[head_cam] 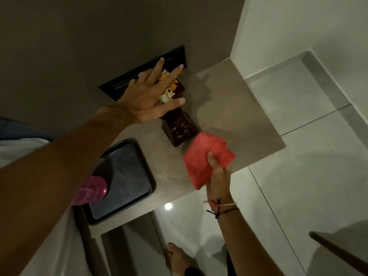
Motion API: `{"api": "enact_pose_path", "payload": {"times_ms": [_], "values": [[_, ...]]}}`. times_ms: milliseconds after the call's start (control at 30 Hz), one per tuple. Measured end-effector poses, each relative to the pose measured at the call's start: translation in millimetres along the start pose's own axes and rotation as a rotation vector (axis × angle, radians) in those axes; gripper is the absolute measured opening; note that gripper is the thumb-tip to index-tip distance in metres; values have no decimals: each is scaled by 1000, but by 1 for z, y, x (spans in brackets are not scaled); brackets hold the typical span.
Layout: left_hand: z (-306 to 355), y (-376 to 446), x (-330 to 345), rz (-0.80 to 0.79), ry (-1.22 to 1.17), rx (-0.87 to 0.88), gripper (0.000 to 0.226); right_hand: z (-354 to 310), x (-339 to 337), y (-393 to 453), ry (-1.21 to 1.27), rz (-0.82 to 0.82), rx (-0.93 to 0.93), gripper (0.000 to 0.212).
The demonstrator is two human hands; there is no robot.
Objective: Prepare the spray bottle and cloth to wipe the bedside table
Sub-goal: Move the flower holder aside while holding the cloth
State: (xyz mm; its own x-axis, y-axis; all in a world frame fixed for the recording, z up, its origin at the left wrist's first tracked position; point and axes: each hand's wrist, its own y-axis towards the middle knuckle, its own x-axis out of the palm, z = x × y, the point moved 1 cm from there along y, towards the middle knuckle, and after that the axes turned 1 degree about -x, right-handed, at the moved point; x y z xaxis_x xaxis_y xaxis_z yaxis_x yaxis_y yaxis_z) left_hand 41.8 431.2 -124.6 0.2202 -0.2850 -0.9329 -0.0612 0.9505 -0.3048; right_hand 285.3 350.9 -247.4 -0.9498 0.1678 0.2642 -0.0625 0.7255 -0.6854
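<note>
My right hand (218, 176) grips a folded red cloth (201, 156), held just above the front right part of the beige bedside table (235, 108). My left hand (151, 94) is spread open with fingers apart, reaching over the flowers (166, 92) in a dark brown vase (180, 128) that stands mid-table; it holds nothing. A pink translucent bottle (93, 191) stands at the table's left, half hidden under my left forearm; its top is not visible.
A dark rectangular tray (121, 180) lies on the table's left front. A black panel (145, 73) is set in the brown wall behind the vase. Glossy white floor tiles (298, 186) lie to the right, my bare foot (177, 257) below, a dark wooden edge (338, 251) at the bottom right.
</note>
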Motion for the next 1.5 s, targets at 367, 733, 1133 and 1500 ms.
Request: {"api": "enact_pose_path", "payload": {"times_ms": [367, 733, 1133, 1500], "values": [[-5, 6, 4, 24, -13, -2, 89, 14, 120, 30, -620, 103, -615, 66], [-17, 17, 4, -10, -72, 2, 84, 50, 109, 7, -846, 16, -685, 82], [-20, 18, 6, -28, -70, 35, 83, 62, 51, -30, -1102, -522, -564, 86], [-15, 13, 7, 14, -42, 32, 86, 15, 85, 6, -583, 103, -627, 75]]}}
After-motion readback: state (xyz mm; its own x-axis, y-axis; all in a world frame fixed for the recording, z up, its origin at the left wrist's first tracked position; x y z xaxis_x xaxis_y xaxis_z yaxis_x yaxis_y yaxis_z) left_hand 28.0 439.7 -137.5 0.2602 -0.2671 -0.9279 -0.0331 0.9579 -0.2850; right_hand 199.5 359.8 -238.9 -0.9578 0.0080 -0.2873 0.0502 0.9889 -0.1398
